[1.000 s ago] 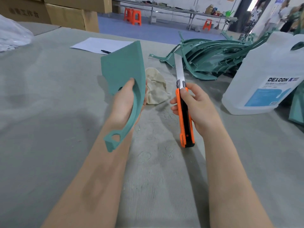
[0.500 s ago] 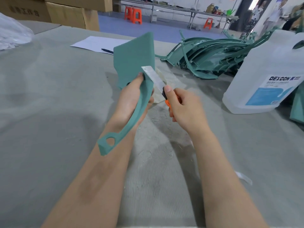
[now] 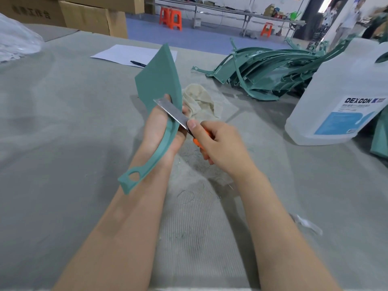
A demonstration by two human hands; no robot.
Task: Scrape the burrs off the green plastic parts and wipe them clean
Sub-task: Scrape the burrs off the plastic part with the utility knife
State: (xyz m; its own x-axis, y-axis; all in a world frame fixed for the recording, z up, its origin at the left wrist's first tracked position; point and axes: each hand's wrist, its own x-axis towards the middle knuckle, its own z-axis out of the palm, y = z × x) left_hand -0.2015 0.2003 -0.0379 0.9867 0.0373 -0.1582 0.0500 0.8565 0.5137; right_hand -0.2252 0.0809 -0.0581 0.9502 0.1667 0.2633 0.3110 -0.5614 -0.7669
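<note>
**Head view: blade laid against the green part**

Head view only, looking down over both forearms at a grey felt-covered table [image 3: 63, 143]. The green plastic part [image 3: 159, 85] is held up off the table by the left hand [image 3: 161, 131], whose fingers are wrapped round its narrow curved stem; the thumb is seen on the near face beside the blade. The part's broad flat panel is pointed up and away, and its stem is curved down toward the wrist, ending in a tab with an oval hole. An orange utility knife [image 3: 197, 141] is gripped by the right hand [image 3: 220, 148], fingers curled round the handle, thumb pressed near the base of the blade. The long steel blade [image 3: 171, 111] is extended up and to the left and is laid across the part where panel meets stem, touching it.

Just behind the hands a crumpled beige cloth [image 3: 199, 101] is seen on the table. Fine shavings are scattered on the felt below the hands. Farther back on the right a pile of green plastic parts [image 3: 262, 68] is heaped, and beside it a large translucent jug [image 3: 344, 97] labelled DEXCON is stood upright. At the far left-centre a white sheet of paper [image 3: 123, 53] is laid flat with a pen [image 3: 137, 63] on it. Cardboard boxes [image 3: 84, 15] are stacked beyond the table's far-left edge.
</note>
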